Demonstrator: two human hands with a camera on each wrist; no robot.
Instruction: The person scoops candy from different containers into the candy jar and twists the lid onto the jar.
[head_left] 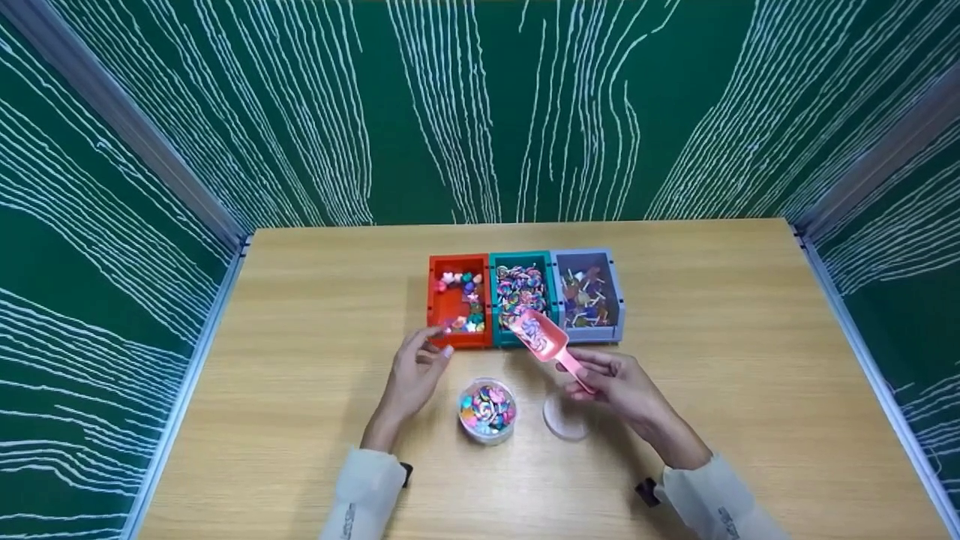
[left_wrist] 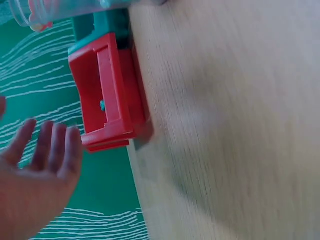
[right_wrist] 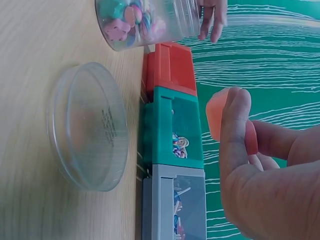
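Observation:
My right hand (head_left: 619, 386) pinches the handle of a pink scoop (head_left: 553, 343), thumb along it in the right wrist view. Swirl lollipop charms lie in the scoop's bowl, which hangs over the front of the teal bin (head_left: 520, 256). More such charms fill that bin. My left hand (head_left: 412, 375) hovers with loosely bent fingers at the front of the red bin (head_left: 450, 304), holding nothing; its fingers are spread in the left wrist view (left_wrist: 45, 165). Between the hands stands a clear jar (right_wrist: 177, 27) with mixed colourful charms inside.
Right of the teal bin, a grey bin (head_left: 618, 304) holds small pieces on sticks. The three bins stand joined in a row. A clear round lid (right_wrist: 92, 125) lies on the wooden table (head_left: 712, 300) beside the jar. Green walls with white lines (head_left: 435, 112) enclose the table.

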